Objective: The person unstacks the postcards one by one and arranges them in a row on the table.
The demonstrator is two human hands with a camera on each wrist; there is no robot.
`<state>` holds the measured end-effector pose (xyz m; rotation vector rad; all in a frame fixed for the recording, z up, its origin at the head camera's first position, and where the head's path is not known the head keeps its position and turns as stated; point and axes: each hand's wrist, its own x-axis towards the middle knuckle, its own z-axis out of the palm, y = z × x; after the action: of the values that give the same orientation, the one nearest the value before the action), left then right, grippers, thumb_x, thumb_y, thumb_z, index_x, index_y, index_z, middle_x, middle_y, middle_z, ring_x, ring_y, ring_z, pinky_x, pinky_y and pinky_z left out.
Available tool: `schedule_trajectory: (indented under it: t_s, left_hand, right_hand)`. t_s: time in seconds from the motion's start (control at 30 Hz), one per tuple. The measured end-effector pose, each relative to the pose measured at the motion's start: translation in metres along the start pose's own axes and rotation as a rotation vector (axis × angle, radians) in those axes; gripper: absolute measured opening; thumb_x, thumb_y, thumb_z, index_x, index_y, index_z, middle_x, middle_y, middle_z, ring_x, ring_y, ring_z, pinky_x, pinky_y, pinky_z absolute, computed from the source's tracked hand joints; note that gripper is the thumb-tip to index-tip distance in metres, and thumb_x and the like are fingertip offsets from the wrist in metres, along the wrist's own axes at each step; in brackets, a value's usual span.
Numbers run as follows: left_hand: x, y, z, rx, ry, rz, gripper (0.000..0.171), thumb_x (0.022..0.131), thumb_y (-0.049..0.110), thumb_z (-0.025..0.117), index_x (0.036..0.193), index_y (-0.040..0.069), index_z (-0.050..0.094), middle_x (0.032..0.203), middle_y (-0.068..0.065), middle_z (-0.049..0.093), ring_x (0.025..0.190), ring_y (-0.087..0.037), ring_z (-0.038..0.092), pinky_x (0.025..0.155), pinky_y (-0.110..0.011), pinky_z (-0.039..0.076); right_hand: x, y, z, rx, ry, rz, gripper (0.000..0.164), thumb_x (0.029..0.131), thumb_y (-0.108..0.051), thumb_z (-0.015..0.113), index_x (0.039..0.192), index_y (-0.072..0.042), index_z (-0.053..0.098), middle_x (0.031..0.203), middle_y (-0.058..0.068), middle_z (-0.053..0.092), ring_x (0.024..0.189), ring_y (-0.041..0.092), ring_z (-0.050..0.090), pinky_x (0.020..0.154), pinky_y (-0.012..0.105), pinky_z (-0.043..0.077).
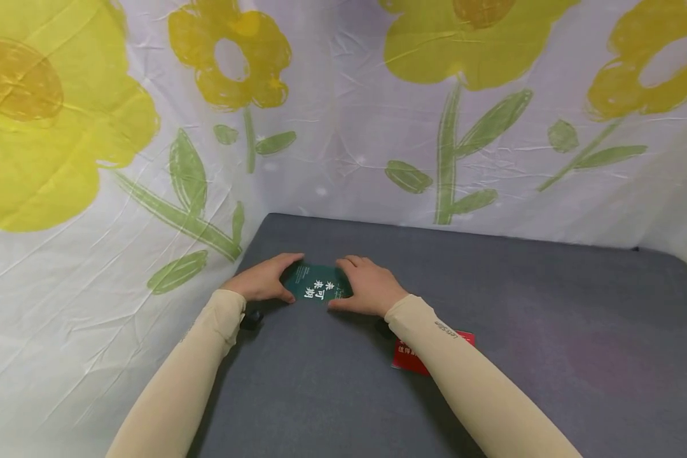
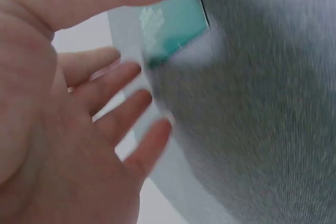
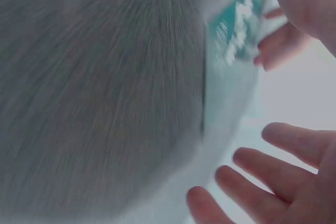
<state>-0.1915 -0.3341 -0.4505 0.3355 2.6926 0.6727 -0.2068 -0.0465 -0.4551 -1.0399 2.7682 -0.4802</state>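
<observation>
A thin dark green card [image 1: 319,283] with white characters lies on the grey table, between the two hands. At its left side is my left hand [image 1: 263,278], thumb and fingers spread apart. My right hand [image 1: 373,286] is at the card's right side, its thumb near the front edge and its fingers toward the back. The left wrist view shows loosely extended fingers [image 2: 123,100] beside the green card [image 2: 176,24]. Relaxed, separated fingers [image 3: 262,184] also appear in the right wrist view, with the card [image 3: 233,40] beyond. Exact contact is unclear.
A red card [image 1: 410,359] with white characters lies partly hidden under the right forearm. The grey table [image 1: 549,331] extends to the right. A white cloth with yellow flowers [image 1: 343,127] hangs along the back and left.
</observation>
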Motion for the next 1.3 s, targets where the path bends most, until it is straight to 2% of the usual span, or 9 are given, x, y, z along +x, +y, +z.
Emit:
schedule_trajectory:
  t_s: [0.1, 0.23, 0.43, 0.57, 0.67, 0.83, 1.0, 1.3]
  left_hand:
    - [-0.004, 0.017, 0.010, 0.050, 0.056, 0.020, 0.110, 0.084, 0.025, 0.093, 0.172, 0.010, 0.028, 0.176, -0.018, 0.031, 0.163, -0.042, 0.030, 0.128, -0.065, 0.032]
    - [-0.009, 0.058, 0.031, 0.078, 0.085, 0.106, 0.114, 0.086, 0.035, 0.092, 0.174, 0.015, 0.022, 0.178, -0.014, 0.028, 0.166, -0.038, 0.025, 0.131, -0.069, 0.024]
    - [-0.013, 0.126, 0.070, 0.080, -0.011, 0.252, 0.113, 0.086, 0.044, 0.090, 0.174, 0.018, 0.023, 0.177, -0.006, 0.032, 0.165, -0.029, 0.031, 0.133, -0.061, 0.026]
    - [-0.012, 0.154, 0.090, 0.107, -0.055, 0.285, 0.113, 0.085, 0.047, 0.090, 0.173, 0.018, 0.025, 0.175, -0.003, 0.036, 0.162, -0.025, 0.035, 0.133, -0.056, 0.030]
    - [-0.011, 0.166, 0.100, 0.126, -0.065, 0.291, 0.113, 0.084, 0.047, 0.091, 0.172, 0.016, 0.027, 0.174, -0.003, 0.039, 0.160, -0.025, 0.037, 0.132, -0.055, 0.032]
    - [-0.009, 0.177, 0.111, 0.146, -0.073, 0.288, 0.113, 0.083, 0.045, 0.092, 0.172, 0.016, 0.027, 0.172, -0.004, 0.040, 0.159, -0.025, 0.039, 0.132, -0.053, 0.033]
    - [-0.007, 0.183, 0.116, 0.147, -0.064, 0.302, 0.111, 0.084, 0.040, 0.092, 0.171, 0.014, 0.029, 0.169, -0.005, 0.044, 0.156, -0.026, 0.042, 0.132, -0.051, 0.034]
    - [0.001, 0.192, 0.125, 0.167, -0.056, 0.350, 0.105, 0.084, 0.036, 0.090, 0.170, 0.014, 0.033, 0.161, -0.003, 0.052, 0.146, -0.023, 0.051, 0.128, -0.047, 0.040]
  right_hand:
    - [-0.026, 0.015, -0.013, 0.010, 0.028, 0.031, 0.097, 0.090, -0.066, 0.077, 0.164, -0.013, 0.045, 0.167, 0.010, 0.050, 0.153, 0.031, 0.051, 0.117, 0.053, 0.052]
    - [-0.068, 0.035, -0.028, 0.008, 0.057, 0.089, 0.096, 0.089, -0.067, 0.079, 0.163, -0.013, 0.048, 0.165, 0.010, 0.052, 0.151, 0.033, 0.053, 0.116, 0.056, 0.052]
    - [-0.125, 0.054, -0.033, 0.027, 0.077, 0.114, 0.097, 0.086, -0.066, 0.083, 0.160, -0.012, 0.051, 0.161, 0.011, 0.055, 0.146, 0.036, 0.057, 0.109, 0.060, 0.056]
    - [-0.153, 0.060, -0.030, 0.016, 0.119, 0.103, 0.097, 0.082, -0.063, 0.088, 0.157, -0.012, 0.055, 0.157, 0.011, 0.060, 0.141, 0.035, 0.060, 0.106, 0.059, 0.058]
    - [-0.172, 0.064, -0.027, 0.021, 0.132, 0.111, 0.100, 0.077, -0.061, 0.092, 0.156, -0.013, 0.056, 0.155, 0.009, 0.061, 0.139, 0.034, 0.061, 0.104, 0.059, 0.059]
    - [-0.198, 0.073, -0.022, 0.048, 0.107, 0.138, 0.104, 0.070, -0.054, 0.098, 0.156, -0.014, 0.056, 0.152, 0.006, 0.062, 0.136, 0.032, 0.062, 0.103, 0.059, 0.059]
    - [-0.214, 0.082, -0.016, 0.060, 0.106, 0.139, 0.100, 0.071, -0.045, 0.099, 0.156, -0.015, 0.056, 0.150, 0.003, 0.063, 0.136, 0.028, 0.062, 0.105, 0.056, 0.058]
    - [-0.233, 0.093, -0.011, 0.067, 0.156, 0.151, 0.088, 0.075, -0.040, 0.097, 0.151, -0.014, 0.061, 0.146, 0.003, 0.065, 0.134, 0.029, 0.062, 0.105, 0.054, 0.059]
